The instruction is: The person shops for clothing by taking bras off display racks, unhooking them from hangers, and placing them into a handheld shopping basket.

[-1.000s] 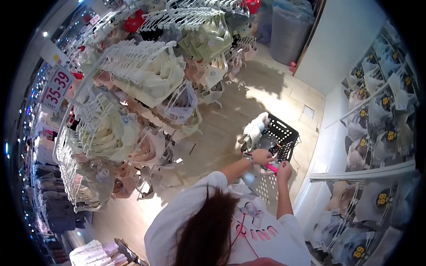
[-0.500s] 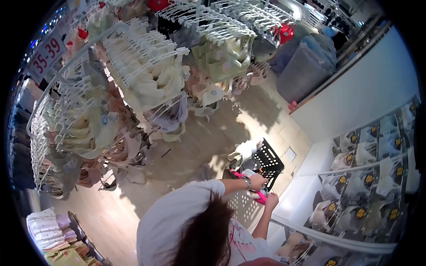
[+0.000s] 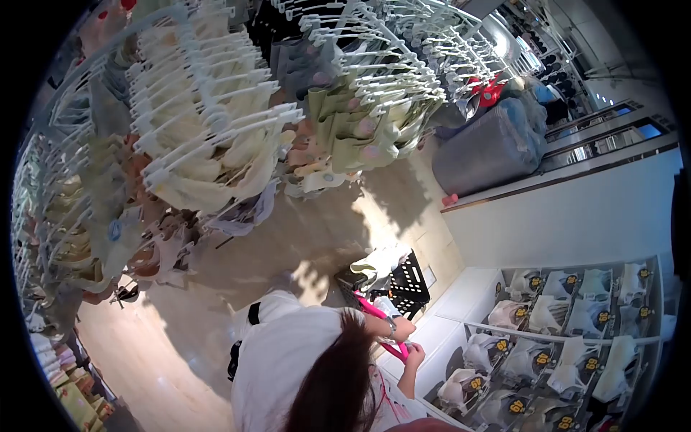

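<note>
A black perforated basket hangs low in front of me, with pale garments over its far left edge. Its bright pink handle slants toward my hands. My left hand, with a band on its wrist, is closed beside the handle; what its fingers hold is hidden. My right hand is closed at the lower end of the pink handle.
Racks of pale bras on white hangers fill the left and top. Shelves of packaged bras with yellow number tags stand at the right. A large grey wrapped bin is by a low white wall.
The view has swung, so the racks loom larger and more of the right shelves shows. The basket and both hands sit lower in view, and more of the pink handle is visible.
</note>
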Action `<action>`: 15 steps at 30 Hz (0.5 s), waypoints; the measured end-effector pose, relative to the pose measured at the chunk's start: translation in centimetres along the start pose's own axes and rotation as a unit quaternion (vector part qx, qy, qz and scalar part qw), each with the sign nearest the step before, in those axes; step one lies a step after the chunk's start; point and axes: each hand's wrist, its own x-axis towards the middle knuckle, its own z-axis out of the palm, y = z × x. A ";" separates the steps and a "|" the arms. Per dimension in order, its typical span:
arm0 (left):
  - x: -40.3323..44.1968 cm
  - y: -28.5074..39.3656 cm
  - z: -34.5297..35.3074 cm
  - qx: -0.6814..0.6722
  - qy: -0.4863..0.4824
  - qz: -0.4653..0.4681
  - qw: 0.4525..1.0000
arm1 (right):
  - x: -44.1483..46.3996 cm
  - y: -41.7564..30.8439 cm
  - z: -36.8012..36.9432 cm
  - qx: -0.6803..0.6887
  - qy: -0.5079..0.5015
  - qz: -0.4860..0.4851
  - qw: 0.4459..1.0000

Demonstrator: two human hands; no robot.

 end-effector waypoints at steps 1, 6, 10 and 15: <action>0.5 0.0 -0.3 -0.011 0.002 -0.011 1.000 | 0.6 -0.2 0.0 0.007 0.005 0.004 1.000; 3.5 -0.7 -1.5 -0.003 0.003 0.038 0.999 | 3.8 0.3 -0.1 0.040 0.053 0.010 0.998; 8.2 -1.7 -0.5 -0.006 0.005 0.012 1.000 | 6.9 -1.2 -0.8 0.073 0.054 0.015 0.996; 14.2 -2.4 -0.1 -0.016 -0.018 -0.024 0.999 | 11.8 -1.5 -2.1 0.087 0.077 0.001 0.993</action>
